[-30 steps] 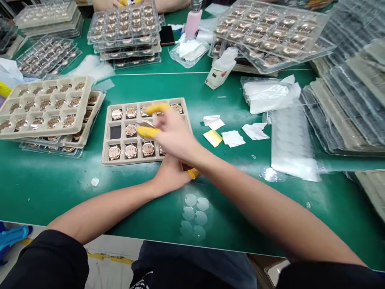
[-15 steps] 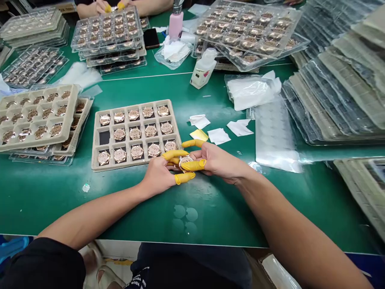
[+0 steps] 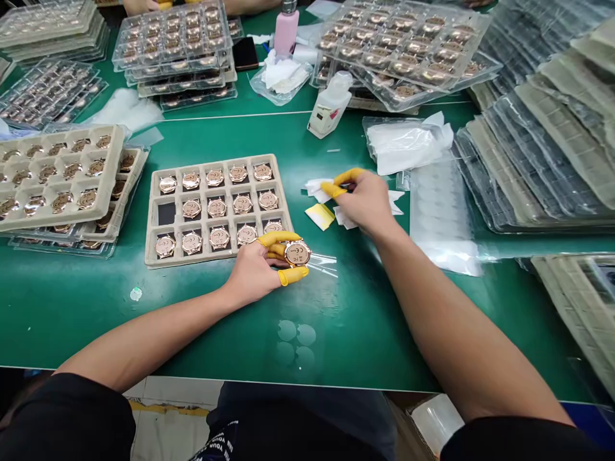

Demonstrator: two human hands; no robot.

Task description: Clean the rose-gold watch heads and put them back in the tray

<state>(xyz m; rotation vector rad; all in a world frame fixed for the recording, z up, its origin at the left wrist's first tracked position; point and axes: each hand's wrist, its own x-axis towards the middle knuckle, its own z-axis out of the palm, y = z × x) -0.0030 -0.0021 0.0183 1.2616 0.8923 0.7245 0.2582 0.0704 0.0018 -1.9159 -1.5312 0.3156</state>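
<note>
In my left hand (image 3: 254, 269), a rose-gold watch case (image 3: 297, 253) is gripped at its edge between yellow finger-cotted fingers and thumb, its marked back facing up. My right hand (image 3: 362, 200), also in yellow finger cots, is over the small white wipes (image 3: 318, 189), its fingers slightly apart; I cannot see anything held in it. A yellow-and-white folded piece (image 3: 319, 217) lies just below those fingers. Left of the hands, a beige compartment tray (image 3: 150, 232) carries rows of similar watch cases; one pocket (image 3: 166, 214) shows only its dark lining.
Stacked watch-case trays stand at left (image 3: 57, 221) and across the back (image 3: 173, 73). A white plastic bottle (image 3: 330, 104) and a bag of white wipes (image 3: 407, 144) sit beyond my right hand. Piled trays (image 3: 542, 160) fill the right side. Another person's arm shows at the top.
My right hand has let go of the watch case and moved up and right to the white wipes. My left hand keeps the case, its back now uncovered.
</note>
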